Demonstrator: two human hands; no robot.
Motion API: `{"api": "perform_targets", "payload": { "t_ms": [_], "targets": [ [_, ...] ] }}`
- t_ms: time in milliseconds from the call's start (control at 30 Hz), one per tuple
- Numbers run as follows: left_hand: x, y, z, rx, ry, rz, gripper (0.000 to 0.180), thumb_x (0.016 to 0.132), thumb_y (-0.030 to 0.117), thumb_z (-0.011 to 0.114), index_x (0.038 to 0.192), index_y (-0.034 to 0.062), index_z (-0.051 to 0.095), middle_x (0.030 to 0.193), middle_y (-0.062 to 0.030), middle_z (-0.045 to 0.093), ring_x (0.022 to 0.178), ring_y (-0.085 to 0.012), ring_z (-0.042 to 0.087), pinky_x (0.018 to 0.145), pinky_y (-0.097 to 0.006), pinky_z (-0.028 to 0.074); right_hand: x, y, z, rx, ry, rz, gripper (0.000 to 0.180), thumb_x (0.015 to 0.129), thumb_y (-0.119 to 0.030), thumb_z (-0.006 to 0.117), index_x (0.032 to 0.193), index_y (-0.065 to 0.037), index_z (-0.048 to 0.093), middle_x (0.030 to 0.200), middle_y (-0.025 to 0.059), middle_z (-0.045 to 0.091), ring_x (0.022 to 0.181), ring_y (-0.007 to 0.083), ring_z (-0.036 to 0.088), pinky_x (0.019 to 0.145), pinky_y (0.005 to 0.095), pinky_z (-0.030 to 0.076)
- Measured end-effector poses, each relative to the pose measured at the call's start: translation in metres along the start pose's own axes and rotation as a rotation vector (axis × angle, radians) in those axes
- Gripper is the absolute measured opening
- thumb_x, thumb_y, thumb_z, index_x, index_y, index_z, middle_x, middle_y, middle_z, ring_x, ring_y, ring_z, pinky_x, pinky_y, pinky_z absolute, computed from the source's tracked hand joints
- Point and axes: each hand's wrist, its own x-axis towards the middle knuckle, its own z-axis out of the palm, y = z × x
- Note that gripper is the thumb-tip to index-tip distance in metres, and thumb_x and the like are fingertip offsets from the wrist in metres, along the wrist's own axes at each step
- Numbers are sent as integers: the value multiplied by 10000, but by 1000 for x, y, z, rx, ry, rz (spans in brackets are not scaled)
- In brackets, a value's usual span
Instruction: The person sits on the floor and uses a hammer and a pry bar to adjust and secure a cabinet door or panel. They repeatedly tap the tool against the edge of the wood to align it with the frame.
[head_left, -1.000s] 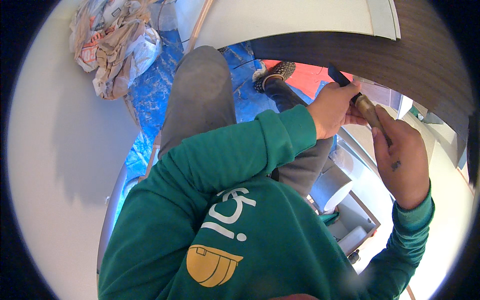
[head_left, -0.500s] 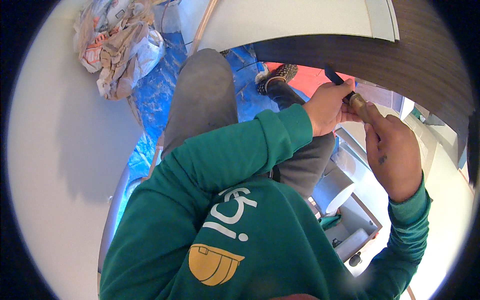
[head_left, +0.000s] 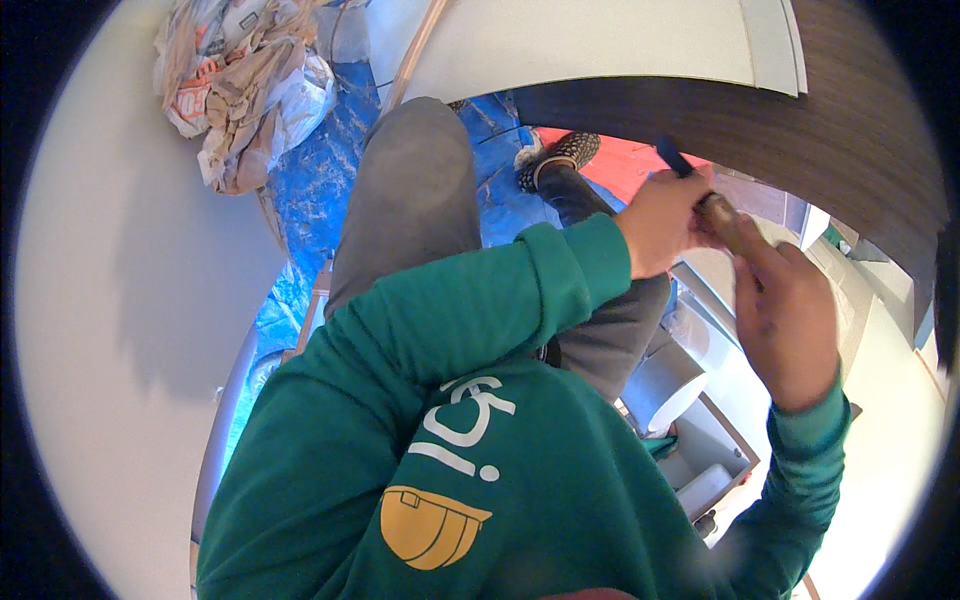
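Note:
In front of my right knee, both hands meet on a hand tool (head_left: 722, 218) with a tan-brown handle and a flat, dark blade; its exact kind is unclear. My right hand (head_left: 785, 310) is closed round the handle's near end, thumb laid along it. My left hand (head_left: 668, 222) is closed about the tool farther up, where the blade joins the handle. The blade tip (head_left: 672, 155) sticks out beyond the left fingers, close to a dark wood-grain panel (head_left: 720, 115). Some fingers of both hands are hidden or slightly blurred.
A pale board (head_left: 590, 40) lies beyond my knees. Blue sheeting (head_left: 320, 165) covers the floor; a crumpled plastic bag (head_left: 240, 110) with brown paper is at far left. By my right thigh are a white cylinder (head_left: 665, 390) and an open drawer-like box (head_left: 735, 440).
My right hand has turned slightly and shifted a little along the handle, blurring. The left hand keeps its hold on the tool. The whole view has moved slightly.

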Motion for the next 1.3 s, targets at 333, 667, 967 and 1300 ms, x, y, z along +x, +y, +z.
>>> {"api": "perform_targets", "payload": {
  "t_ms": [333,667,967,1300],
  "targets": [
    [1,-5,-5,-5,-35,-8,357,1061,294,419,1023,-29,567,993,-160,658,904,-279,672,867,-461,571,-3,-11,-6,-42,-28,40,370,870,-69,603,1238,-81,627,714,182,569,642,370,585,584,475,455],
    [3,0,-12,33,1,-6,339,1061,287,414,1035,-21,553,952,-147,645,891,-278,671,855,-455,579,1,-8,8,-28,-21,38,376,867,-75,603,1242,-87,625,712,177,570,654,371,596,588,480,461],
    [2,-2,-12,38,-28,-2,349,1069,298,392,1007,-9,547,921,-126,631,860,-262,665,864,-461,573,2,-5,4,15,-9,13,356,860,-73,603,1214,-75,637,708,185,573,654,371,591,593,475,459],
    [7,-2,-20,34,-13,-22,389,1072,312,379,959,9,595,926,-138,666,855,-276,670,864,-439,559,4,1,14,9,29,-39,387,859,-107,600,1238,-175,633,716,194,600,649,385,621,567,498,492]
  ]
}}
